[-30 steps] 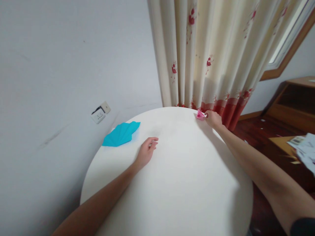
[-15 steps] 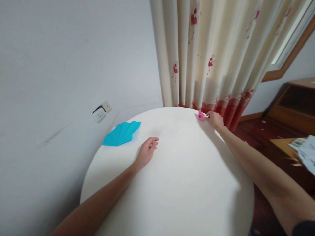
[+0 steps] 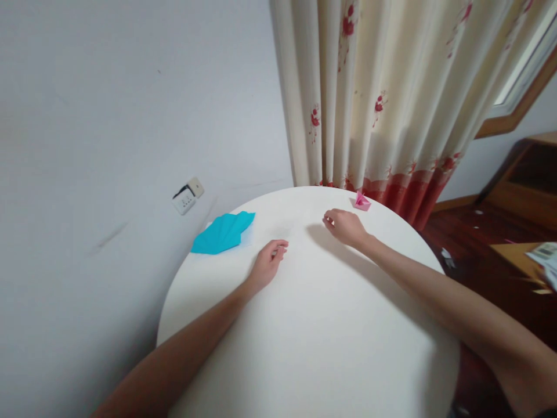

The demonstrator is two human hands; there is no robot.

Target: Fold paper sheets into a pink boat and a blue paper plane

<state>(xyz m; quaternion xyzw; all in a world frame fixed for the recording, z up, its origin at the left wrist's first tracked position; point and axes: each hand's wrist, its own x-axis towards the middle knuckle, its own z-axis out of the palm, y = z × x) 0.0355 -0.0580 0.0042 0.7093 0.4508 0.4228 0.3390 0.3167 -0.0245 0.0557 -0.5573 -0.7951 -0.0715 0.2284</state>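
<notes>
Right hand (image 3: 347,226), palm down just above or on the round white table (image 3: 322,337), fingers loosely curled and slightly spread, holding nothing; whether the fingertips touch the tabletop cannot be told. Just beyond this hand, towards the far right rim of the table, lies a small pink folded-paper figure (image 3: 361,201), apart from the fingers and resting on the tabletop close to the edge. Left hand (image 3: 267,266), resting on the table nearer the middle, fingers bent in a loose half-curl with the thumb beside them, empty; both forearms extend across the tabletop from the near edge. To the left of the left hand, near the table's far left rim, lies a turquoise pleated paper fan shape (image 3: 223,233), flat on the surface and clear of the hand; a pale sheet shows just under its right edge. Behind the table hangs a cream curtain (image 3: 391,93) with red flower print and a red hem, reaching down to the table's far edge. On the grey wall to the left sits a white wall socket (image 3: 187,197). At right, dark wooden floor and wooden furniture are partly visible.
</notes>
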